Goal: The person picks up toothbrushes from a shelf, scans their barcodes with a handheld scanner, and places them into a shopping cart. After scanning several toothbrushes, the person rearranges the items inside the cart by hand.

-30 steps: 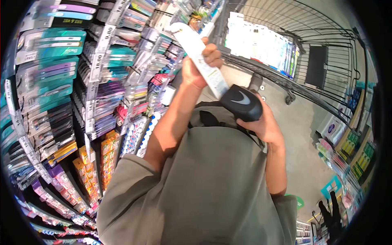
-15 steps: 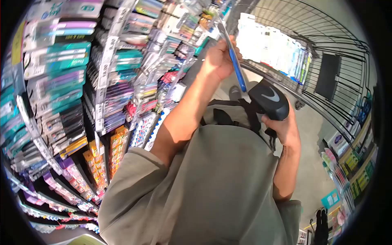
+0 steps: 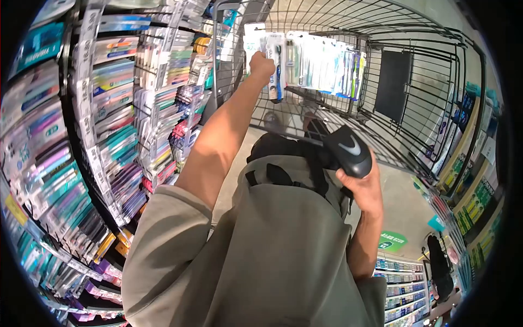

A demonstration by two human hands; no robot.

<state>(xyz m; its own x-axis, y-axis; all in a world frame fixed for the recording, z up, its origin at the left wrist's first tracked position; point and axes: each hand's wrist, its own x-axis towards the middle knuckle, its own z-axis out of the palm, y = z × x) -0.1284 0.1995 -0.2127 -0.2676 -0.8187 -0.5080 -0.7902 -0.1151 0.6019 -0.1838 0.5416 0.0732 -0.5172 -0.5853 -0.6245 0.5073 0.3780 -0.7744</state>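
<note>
My left hand (image 3: 262, 66) reaches over the shopping cart, fingers closed at the edge of a packaged toothbrush (image 3: 278, 82) with a blue handle. This pack stands upright at the left end of a row of toothbrush packs (image 3: 321, 62) inside the cart. My fingertips are partly hidden against the white cards. In my right hand (image 3: 364, 188) is a black handheld barcode scanner (image 3: 351, 152), held close to my waist. Its handle is mostly covered by my fingers.
The black wire shopping cart (image 3: 430, 76) stands before me, with a dark panel (image 3: 393, 86) on its mesh. Shelves of hanging toothbrush packs (image 3: 114, 82) line my left. More shelves (image 3: 474, 163) stand at the right. A green floor sticker (image 3: 392, 241) lies behind me at right.
My left hand has moved forward and left, bringing the toothbrush pack from in front of me into the cart beside the row. The scanner stays in my right hand, and the view has shifted.
</note>
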